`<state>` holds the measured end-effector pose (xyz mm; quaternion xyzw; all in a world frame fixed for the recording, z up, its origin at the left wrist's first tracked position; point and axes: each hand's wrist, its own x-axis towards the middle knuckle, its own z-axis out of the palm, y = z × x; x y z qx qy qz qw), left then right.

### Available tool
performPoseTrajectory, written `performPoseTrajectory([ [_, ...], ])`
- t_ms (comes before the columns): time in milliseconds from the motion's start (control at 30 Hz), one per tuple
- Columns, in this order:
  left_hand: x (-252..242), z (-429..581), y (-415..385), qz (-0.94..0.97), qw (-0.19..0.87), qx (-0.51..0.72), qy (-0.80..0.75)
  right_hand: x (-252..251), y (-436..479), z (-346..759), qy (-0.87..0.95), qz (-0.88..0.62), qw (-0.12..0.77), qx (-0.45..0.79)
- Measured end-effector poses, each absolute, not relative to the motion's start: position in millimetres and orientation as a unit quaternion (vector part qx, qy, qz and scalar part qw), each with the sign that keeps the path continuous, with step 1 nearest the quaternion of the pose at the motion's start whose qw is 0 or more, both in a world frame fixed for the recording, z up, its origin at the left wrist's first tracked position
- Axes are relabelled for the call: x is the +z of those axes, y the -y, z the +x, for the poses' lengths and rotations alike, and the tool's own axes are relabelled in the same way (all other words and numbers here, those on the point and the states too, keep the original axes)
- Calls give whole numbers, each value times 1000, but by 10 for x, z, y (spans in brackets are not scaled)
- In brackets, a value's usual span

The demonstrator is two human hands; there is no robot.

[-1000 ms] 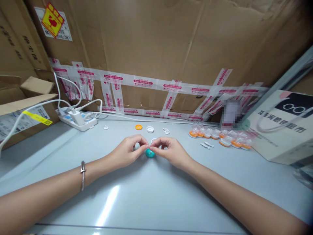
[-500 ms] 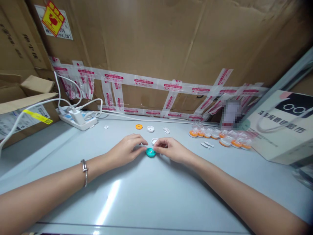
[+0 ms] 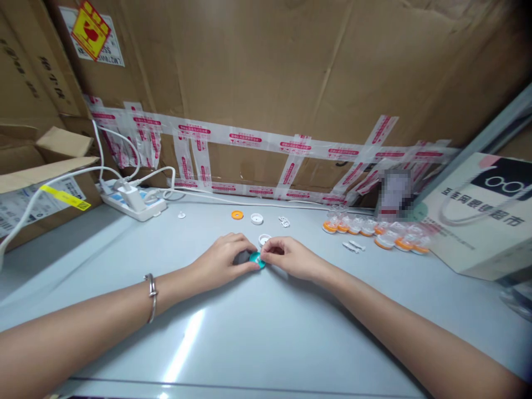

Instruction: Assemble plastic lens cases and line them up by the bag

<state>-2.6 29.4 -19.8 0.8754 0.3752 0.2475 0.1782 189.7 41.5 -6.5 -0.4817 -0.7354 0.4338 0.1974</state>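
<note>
A small teal round part (image 3: 256, 259) lies on the pale grey table (image 3: 249, 332) between my two hands. My left hand (image 3: 224, 259) grips its left edge with curled fingers; a bracelet is on that wrist. My right hand (image 3: 288, 256) pinches at the part's right edge with thumb and forefinger, and whatever small piece it may hold is hidden. A white ring cap (image 3: 264, 239) sits just behind my fingertips.
Behind lie an orange ring (image 3: 237, 215), a white cap (image 3: 256, 219) and small white clips (image 3: 284, 222). A row of clear and orange parts (image 3: 374, 228) sits right, by a printed box (image 3: 477, 221). A power strip (image 3: 133, 202) with cables lies left. Taped cardboard walls the back.
Both hands have closed in on the teal part, and my left hand now covers its left side. The hands sit slightly lower toward the table.
</note>
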Motion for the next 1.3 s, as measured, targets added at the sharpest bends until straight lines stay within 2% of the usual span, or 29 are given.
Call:
performPoseTrajectory([
  [700,-223,-33,-295,883,175,252,-356,-103,-407,1879,738,-491,203,415],
  [1000,-147,-119,-302,904,144,253,-313,16,-421,1980,745,-493,244,378],
  [1167,-162,-263,-409,954,62,210,-206,82,-445,2098,883,-351,218,223],
  [1300,-207,-292,-450,956,19,230,-184,60,-477,2137,921,-256,212,203],
])
